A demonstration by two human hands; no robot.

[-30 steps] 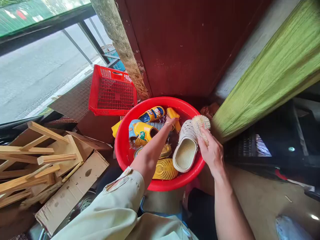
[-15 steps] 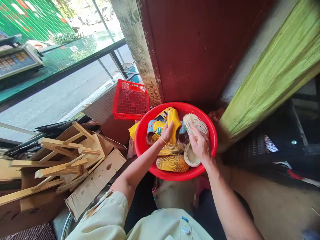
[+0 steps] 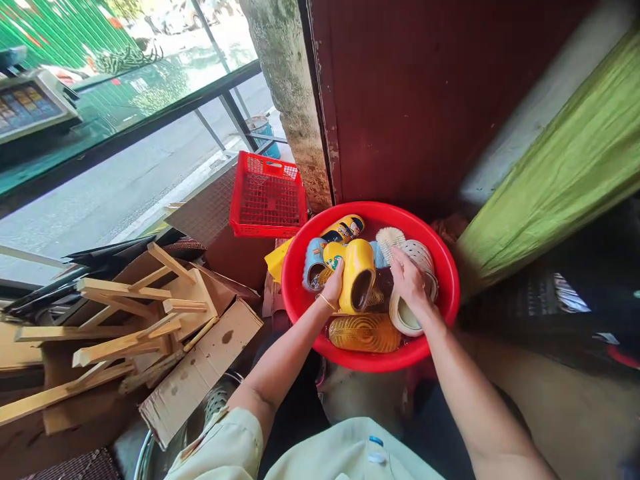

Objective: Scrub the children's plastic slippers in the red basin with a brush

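Observation:
My left hand (image 3: 332,287) is closed around a yellow clog (image 3: 357,263), held tilted over a red basin (image 3: 447,313) with its dark foot opening towards me. In my right hand (image 3: 410,281) is a scrub brush (image 3: 390,238), its pale bristles turned up and its handle mostly hidden by my fingers. The brush is apart from the held clog. Water stands in the basin. Around my hands lie a yellow clog with its ringed sole up (image 3: 365,333), a white clog (image 3: 419,255), a light blue clog (image 3: 314,252) and a yellow-and-black clog (image 3: 345,229).
A red plastic crate (image 3: 270,200) stands beyond the basin's left side. Wooden stool legs (image 3: 130,333) and a cardboard piece (image 3: 210,370) are piled at left. Green cloth (image 3: 565,147) hangs at right, near a dark red panel (image 3: 425,100).
The held yellow clog has turned and come down towards me, so its opening now shows. The brush has stayed near the basin's right side. The view has shifted slightly.

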